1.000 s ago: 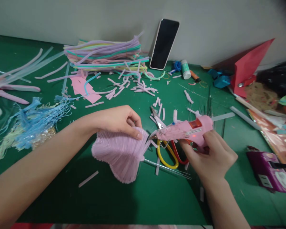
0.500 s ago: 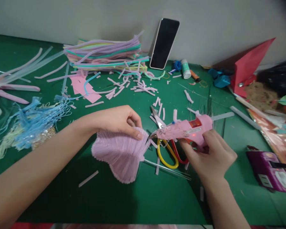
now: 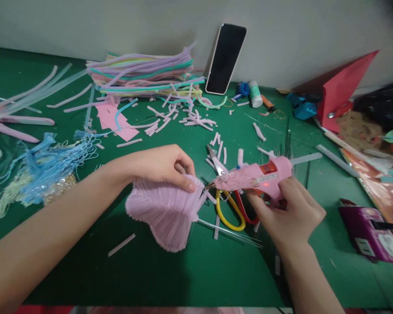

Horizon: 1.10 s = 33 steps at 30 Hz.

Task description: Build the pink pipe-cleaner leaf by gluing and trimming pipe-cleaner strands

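Observation:
My left hand (image 3: 165, 168) is closed on the upper edge of a lilac pleated, fan-like piece (image 3: 163, 213), with the thumb lying on its front. Thin clear wires (image 3: 229, 232) stick out from the piece's right end. A pink hot glue gun (image 3: 258, 178) is gripped in my right hand (image 3: 294, 213); its small light glows red and a clear glue stick (image 3: 306, 158) juts from its back. The gun's nozzle points left, at the right edge of the lilac piece; whether it touches I cannot tell. Scissors (image 3: 231, 211) with yellow and red handles lie beneath the gun.
Bundled pastel pipe cleaners (image 3: 140, 72) lie at the back, beside a phone (image 3: 226, 59) leaning on the wall. Short lilac offcuts (image 3: 198, 120) are scattered mid-table. Blue tassels (image 3: 46, 168) lie left, a purple device (image 3: 371, 231) right, near a red folded card (image 3: 342, 93).

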Each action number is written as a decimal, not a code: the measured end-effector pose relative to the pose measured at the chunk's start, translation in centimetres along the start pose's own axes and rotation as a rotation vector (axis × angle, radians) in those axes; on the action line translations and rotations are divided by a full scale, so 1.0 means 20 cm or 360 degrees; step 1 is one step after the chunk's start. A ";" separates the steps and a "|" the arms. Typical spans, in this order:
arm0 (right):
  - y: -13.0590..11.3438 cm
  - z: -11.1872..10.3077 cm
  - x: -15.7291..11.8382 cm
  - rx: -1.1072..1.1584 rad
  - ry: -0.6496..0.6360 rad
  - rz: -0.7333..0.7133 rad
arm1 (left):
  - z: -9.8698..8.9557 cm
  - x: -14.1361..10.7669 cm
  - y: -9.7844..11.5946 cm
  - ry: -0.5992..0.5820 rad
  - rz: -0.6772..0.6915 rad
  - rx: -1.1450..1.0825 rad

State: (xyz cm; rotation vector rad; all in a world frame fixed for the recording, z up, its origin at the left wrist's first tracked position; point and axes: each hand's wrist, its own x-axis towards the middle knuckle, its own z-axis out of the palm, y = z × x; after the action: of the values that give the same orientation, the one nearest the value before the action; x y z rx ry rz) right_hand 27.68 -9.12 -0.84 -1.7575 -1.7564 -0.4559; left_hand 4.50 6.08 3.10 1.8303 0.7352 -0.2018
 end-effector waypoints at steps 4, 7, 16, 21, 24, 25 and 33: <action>-0.02 -0.01 0.00 -0.0011 -0.0102 0.0125 | 0.00 0.00 -0.01 -0.0005 -0.0004 -0.0016; -0.03 -0.02 0.00 0.0015 -0.0095 0.0139 | 0.00 0.00 -0.01 -0.0002 -0.0007 -0.0015; -0.01 -0.01 0.00 0.0032 -0.0077 0.0074 | 0.00 0.00 -0.01 -0.0011 -0.0014 -0.0031; -0.03 -0.01 0.01 0.0024 -0.0055 0.0203 | 0.00 0.00 -0.01 0.0009 -0.0004 -0.0014; -0.02 -0.01 0.05 0.0069 -0.0172 0.0550 | -0.01 0.00 -0.01 0.0003 0.0005 -0.0026; 0.00 0.00 0.06 0.0101 -0.0254 0.0676 | -0.01 0.00 -0.01 -0.0004 0.0016 -0.0041; 0.18 0.05 0.13 -0.0252 -0.0478 0.0524 | 0.00 -0.03 0.02 -0.0067 0.0089 -0.0057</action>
State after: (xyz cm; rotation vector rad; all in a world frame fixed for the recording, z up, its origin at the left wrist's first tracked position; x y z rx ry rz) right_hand 31.22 -6.19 -0.56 -2.2769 -1.6110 -0.2019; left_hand 4.33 5.84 3.70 1.8048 0.6535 -0.1887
